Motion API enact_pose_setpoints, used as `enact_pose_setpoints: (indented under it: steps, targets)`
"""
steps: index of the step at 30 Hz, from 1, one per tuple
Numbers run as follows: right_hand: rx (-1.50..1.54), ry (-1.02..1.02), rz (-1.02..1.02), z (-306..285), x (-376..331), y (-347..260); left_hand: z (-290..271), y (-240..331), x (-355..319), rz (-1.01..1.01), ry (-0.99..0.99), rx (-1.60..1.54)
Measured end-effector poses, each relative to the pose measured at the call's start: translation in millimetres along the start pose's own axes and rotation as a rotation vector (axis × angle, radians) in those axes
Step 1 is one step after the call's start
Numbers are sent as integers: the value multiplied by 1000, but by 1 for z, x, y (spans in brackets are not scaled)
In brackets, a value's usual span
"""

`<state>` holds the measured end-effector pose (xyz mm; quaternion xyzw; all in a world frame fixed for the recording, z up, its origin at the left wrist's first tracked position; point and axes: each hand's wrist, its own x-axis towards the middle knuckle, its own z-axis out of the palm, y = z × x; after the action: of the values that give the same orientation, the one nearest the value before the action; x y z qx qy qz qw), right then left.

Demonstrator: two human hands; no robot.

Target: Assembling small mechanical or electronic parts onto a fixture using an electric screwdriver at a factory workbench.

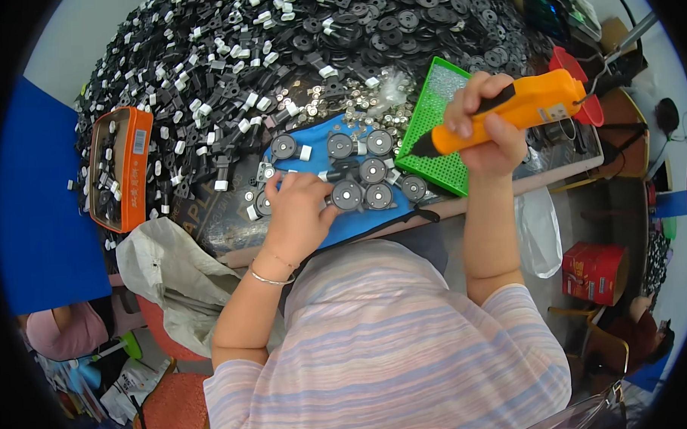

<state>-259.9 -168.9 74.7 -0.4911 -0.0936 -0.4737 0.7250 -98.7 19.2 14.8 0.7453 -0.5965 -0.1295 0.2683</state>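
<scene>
My right hand [492,126] is wrapped round an orange electric screwdriver [533,111], raised over the green tray with its black tip pointing left. My left hand [298,205] lies palm down at the near edge of a blue cloth [318,140]. Its thumb and forefinger are closed at the left edge of a black wheel [347,195] with a metal centre; the fingertips are partly hidden. More wheels of this kind, such as one wheel [373,170] just behind, stand close together on the cloth. A white-tipped part [305,153] lies beyond my left hand.
A heap of black brackets with white ends [218,83] covers the left and back, black discs [420,19] the back right. Small metal pieces [317,98] lie between. A green perforated tray [444,165] stands right, an orange box [137,169] left. A cord hangs behind the screwdriver.
</scene>
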Motion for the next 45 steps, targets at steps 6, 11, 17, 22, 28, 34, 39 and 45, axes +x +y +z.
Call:
enact_pose_setpoints:
  steps: [6, 11, 17, 22, 28, 34, 39, 45]
  targets:
    - [-578, 452, -179, -46, -16, -13, 13, -2, 37, 40, 107, -13]
    - [-678, 509, -189, -62, -26, -16, 25, -3, 42, 14, 86, 70]
    - [-689, 491, -157, -70, -35, -16, 7, -5, 29, 40, 143, 72]
    - [-664, 514, -138, -69, -36, -16, -9, -13, 5, -26, 118, 45]
    - [-645, 466, -108, -70, -38, -16, -17, -15, -26, -58, 94, 81]
    - [-578, 490, -129, -65, -33, -20, -16, -14, -36, -65, 82, 153]
    - [-459, 434, -172, -51, -36, -29, -12, -20, -39, -60, 44, 181]
    - [-209, 142, -110, 15, -32, -8, -14, -20, -23, 204, -74, 119]
